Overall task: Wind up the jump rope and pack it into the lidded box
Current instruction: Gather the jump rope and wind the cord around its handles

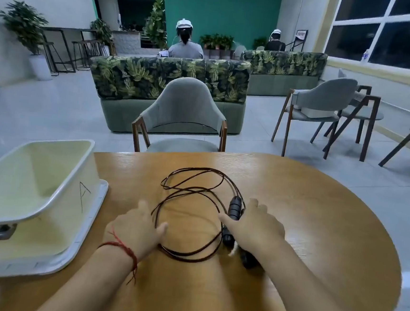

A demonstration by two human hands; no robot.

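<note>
A dark jump rope (191, 191) lies in loose loops on the round wooden table (316, 227). Its black handles (233, 208) lie side by side at the right of the loops. My right hand (254, 226) rests over the handles with fingers spread, not closed around them. My left hand (138, 229) lies on the left part of the loops, fingers apart, thumb touching the cord. The open cream box (46, 206) stands at the table's left on its white lid (88, 232), marked with a drawn letter A.
A grey-green chair (181, 111) faces me across the table. More chairs (325, 104) stand at the right, and leaf-print sofas (168, 77) are behind. Two people sit far back, facing away.
</note>
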